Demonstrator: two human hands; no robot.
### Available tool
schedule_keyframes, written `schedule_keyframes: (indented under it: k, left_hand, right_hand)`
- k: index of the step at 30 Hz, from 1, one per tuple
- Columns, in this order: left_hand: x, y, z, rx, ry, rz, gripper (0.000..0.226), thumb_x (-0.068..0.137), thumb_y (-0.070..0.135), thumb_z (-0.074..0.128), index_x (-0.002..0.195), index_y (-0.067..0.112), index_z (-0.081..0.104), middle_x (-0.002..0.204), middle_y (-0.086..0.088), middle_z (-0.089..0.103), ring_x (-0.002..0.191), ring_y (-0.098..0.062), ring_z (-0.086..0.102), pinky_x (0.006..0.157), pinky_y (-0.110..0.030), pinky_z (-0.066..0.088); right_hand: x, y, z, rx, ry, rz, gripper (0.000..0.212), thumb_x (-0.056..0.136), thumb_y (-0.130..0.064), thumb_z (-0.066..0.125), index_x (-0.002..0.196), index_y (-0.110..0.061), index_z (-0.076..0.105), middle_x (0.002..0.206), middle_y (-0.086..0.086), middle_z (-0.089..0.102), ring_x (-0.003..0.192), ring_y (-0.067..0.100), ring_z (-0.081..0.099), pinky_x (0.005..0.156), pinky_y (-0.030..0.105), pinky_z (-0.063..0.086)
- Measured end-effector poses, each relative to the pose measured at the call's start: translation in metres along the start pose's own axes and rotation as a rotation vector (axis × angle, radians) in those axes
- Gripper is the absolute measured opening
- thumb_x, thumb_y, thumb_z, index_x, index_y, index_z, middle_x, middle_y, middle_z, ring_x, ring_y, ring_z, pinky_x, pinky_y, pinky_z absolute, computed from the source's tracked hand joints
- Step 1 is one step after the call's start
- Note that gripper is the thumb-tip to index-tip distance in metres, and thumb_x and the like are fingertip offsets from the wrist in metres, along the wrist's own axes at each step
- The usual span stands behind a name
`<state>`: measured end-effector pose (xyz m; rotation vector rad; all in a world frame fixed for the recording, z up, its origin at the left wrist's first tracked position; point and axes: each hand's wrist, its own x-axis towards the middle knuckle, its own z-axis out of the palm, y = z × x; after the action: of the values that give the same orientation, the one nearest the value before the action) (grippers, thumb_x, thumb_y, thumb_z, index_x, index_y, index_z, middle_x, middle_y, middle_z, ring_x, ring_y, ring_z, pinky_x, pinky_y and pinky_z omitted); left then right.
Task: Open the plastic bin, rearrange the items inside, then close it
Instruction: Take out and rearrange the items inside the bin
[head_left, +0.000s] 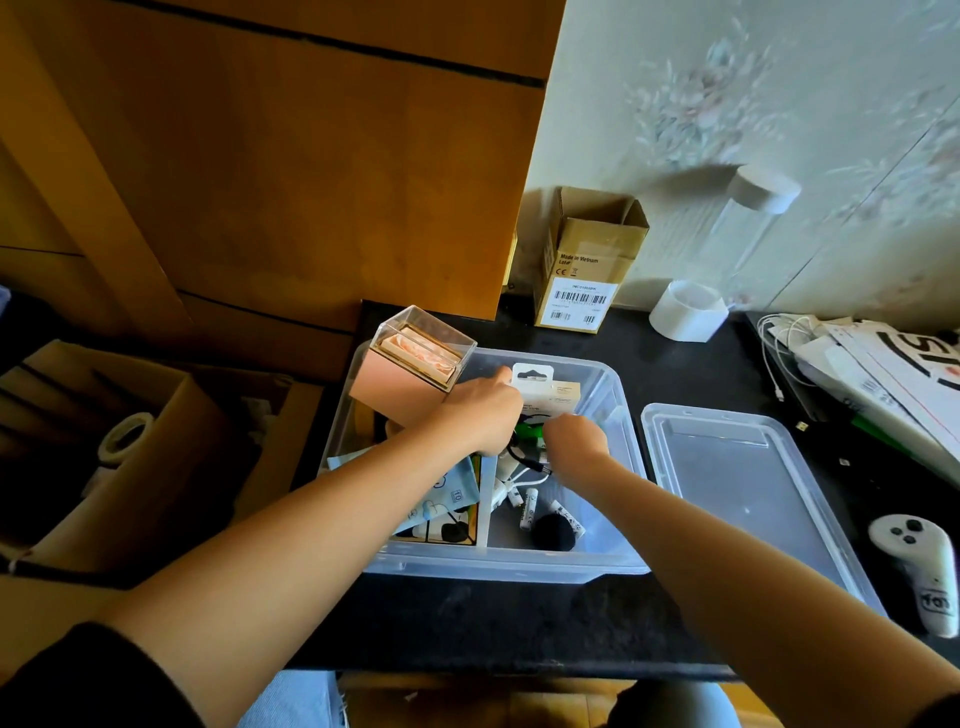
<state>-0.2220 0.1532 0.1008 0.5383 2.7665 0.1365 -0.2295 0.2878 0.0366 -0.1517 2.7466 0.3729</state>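
The clear plastic bin (618, 400) stands open on the black table, and its lid (748, 483) lies flat to the right. My left hand (480, 410) grips a pink box with a clear top (410, 358) and holds it tilted over the bin's far left corner. Deep in the bin, my right hand (574, 436) has its fingers curled around something among a green item (527, 431) and black cables; what it holds is hidden. A white hang-tab package (540, 384) stands behind both hands. Loose batteries (530, 506), a black foam ball (555, 532) and blue packets (447, 499) lie near the front.
An open cardboard box (587, 260), a white tape roll (685, 312) and a clear tube with a white cap (748, 218) stand at the back wall. Papers and white cables (872, 374) crowd the right. A white controller (919, 566) lies front right. A carton (104, 441) sits to the left.
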Motion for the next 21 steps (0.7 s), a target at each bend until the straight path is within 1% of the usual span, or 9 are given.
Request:
schedule_keyframes:
  k: [3, 4, 6, 10, 12, 15, 16, 19, 21]
  left_hand:
    - [0.001, -0.001, 0.000, -0.038, -0.005, 0.006, 0.056, 0.083, -0.004, 0.058, 0.135, 0.002, 0.038, 0.129, -0.014, 0.042, 0.093, -0.025, 0.056, 0.065, -0.029, 0.041]
    - [0.001, -0.001, 0.000, -0.046, -0.005, 0.009, 0.054, 0.083, -0.004, 0.059, 0.133, 0.002, 0.040, 0.131, -0.014, 0.039, 0.092, -0.025, 0.055, 0.065, -0.029, 0.042]
    - [0.001, -0.001, 0.001, -0.069, 0.001, 0.010, 0.052, 0.083, -0.004, 0.058, 0.132, 0.001, 0.042, 0.132, -0.014, 0.038, 0.094, -0.026, 0.055, 0.066, -0.029, 0.043]
    - [0.000, -0.003, 0.003, -0.100, 0.037, 0.029, 0.047, 0.083, -0.006, 0.058, 0.128, 0.001, 0.047, 0.134, -0.014, 0.036, 0.100, -0.028, 0.057, 0.069, -0.028, 0.044]
    - [0.001, -0.003, 0.004, -0.117, 0.054, 0.033, 0.045, 0.083, -0.006, 0.058, 0.127, 0.001, 0.049, 0.134, -0.014, 0.036, 0.101, -0.028, 0.057, 0.070, -0.028, 0.044]
    - [0.002, -0.004, 0.007, -0.141, 0.084, 0.035, 0.044, 0.084, -0.004, 0.058, 0.127, 0.002, 0.050, 0.134, -0.013, 0.036, 0.102, -0.027, 0.056, 0.069, -0.026, 0.043]
    - [0.003, -0.005, 0.008, -0.145, 0.095, 0.038, 0.044, 0.084, -0.003, 0.059, 0.127, 0.002, 0.050, 0.134, -0.013, 0.036, 0.102, -0.026, 0.055, 0.070, -0.026, 0.043]
    - [0.003, -0.006, 0.012, -0.167, 0.118, 0.044, 0.044, 0.083, -0.002, 0.061, 0.127, 0.003, 0.051, 0.133, -0.012, 0.037, 0.104, -0.026, 0.054, 0.076, -0.027, 0.048]
    - [0.003, -0.007, 0.013, -0.185, 0.125, 0.047, 0.042, 0.083, -0.002, 0.061, 0.124, 0.004, 0.055, 0.132, -0.011, 0.038, 0.105, -0.026, 0.054, 0.081, -0.029, 0.051]
  right_hand:
    - [-0.009, 0.008, -0.006, 0.037, -0.217, -0.071, 0.013, 0.087, -0.002, 0.057, 0.100, -0.001, 0.058, 0.110, 0.009, 0.067, 0.095, 0.022, 0.068, 0.072, 0.025, 0.052]
    - [-0.012, 0.009, -0.006, 0.049, -0.271, -0.094, 0.017, 0.087, -0.004, 0.061, 0.103, 0.001, 0.058, 0.110, 0.010, 0.067, 0.091, 0.022, 0.070, 0.072, 0.026, 0.053]
    - [-0.018, 0.007, -0.003, 0.059, -0.306, -0.116, 0.029, 0.087, -0.010, 0.064, 0.113, 0.001, 0.057, 0.113, 0.011, 0.065, 0.092, 0.023, 0.069, 0.076, 0.028, 0.054]
    - [-0.020, 0.003, 0.003, 0.034, -0.273, -0.126, 0.034, 0.088, -0.011, 0.063, 0.119, 0.001, 0.055, 0.118, 0.012, 0.061, 0.106, 0.026, 0.062, 0.086, 0.032, 0.051]
    - [-0.019, 0.003, 0.005, 0.024, -0.260, -0.128, 0.033, 0.087, -0.012, 0.063, 0.118, 0.000, 0.056, 0.115, 0.012, 0.062, 0.107, 0.026, 0.061, 0.084, 0.031, 0.050]
    - [-0.017, 0.002, 0.010, 0.008, -0.215, -0.116, 0.029, 0.088, -0.011, 0.062, 0.114, -0.001, 0.058, 0.098, 0.012, 0.059, 0.098, 0.025, 0.060, 0.076, 0.029, 0.047]
    - [-0.016, 0.002, 0.011, 0.000, -0.195, -0.112, 0.028, 0.088, -0.011, 0.061, 0.114, -0.001, 0.059, 0.098, 0.011, 0.058, 0.097, 0.025, 0.059, 0.075, 0.029, 0.047]
    - [-0.012, 0.002, 0.014, -0.024, -0.131, -0.095, 0.027, 0.089, -0.006, 0.057, 0.115, -0.002, 0.058, 0.112, 0.012, 0.062, 0.105, 0.027, 0.060, 0.080, 0.031, 0.049]
    - [-0.008, 0.001, 0.016, -0.043, -0.075, -0.081, 0.027, 0.090, -0.002, 0.052, 0.115, -0.002, 0.058, 0.114, 0.012, 0.062, 0.106, 0.027, 0.060, 0.082, 0.031, 0.049]
